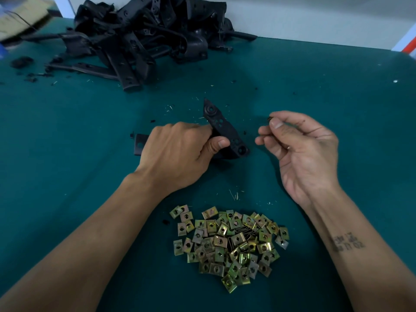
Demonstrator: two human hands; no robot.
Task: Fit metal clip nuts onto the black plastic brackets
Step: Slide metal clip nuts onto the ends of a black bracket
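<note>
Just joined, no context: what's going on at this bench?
A person is fitting clip nuts to brackets. The left hand grips one bracket above the green table. The right hand pinches something small and dark, too small to identify. The nut pile lies near the person, the bracket heap at the far edge.

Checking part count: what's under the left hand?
The left hand grips one black bracket; a second black piece pokes out beneath it. The rest is covered.

Clip nuts [229,244] lie nearest; held bracket [225,129] beyond; bracket heap [144,39] far left.
</note>
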